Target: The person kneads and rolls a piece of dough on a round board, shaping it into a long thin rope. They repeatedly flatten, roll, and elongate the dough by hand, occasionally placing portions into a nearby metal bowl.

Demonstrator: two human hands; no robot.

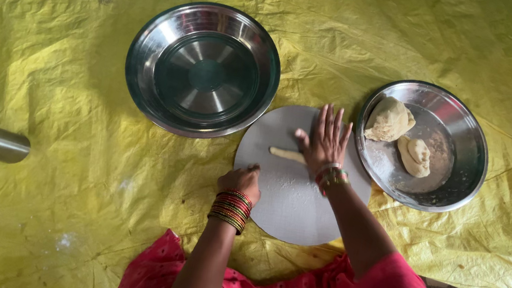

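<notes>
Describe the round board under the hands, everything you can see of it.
The round board is a flat grey disc, dusted with flour, lying on the yellow sheet. The right hand presses flat on a thin dough strip on it; the left hand grips its left edge. Its rim meets both steel bowls.

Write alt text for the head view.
A right hand presses flat on a strip of dough on a round board; the left hand grips its edge. Two steel bowls, one empty, one holding dough, sit on yellow sheeting.
</notes>
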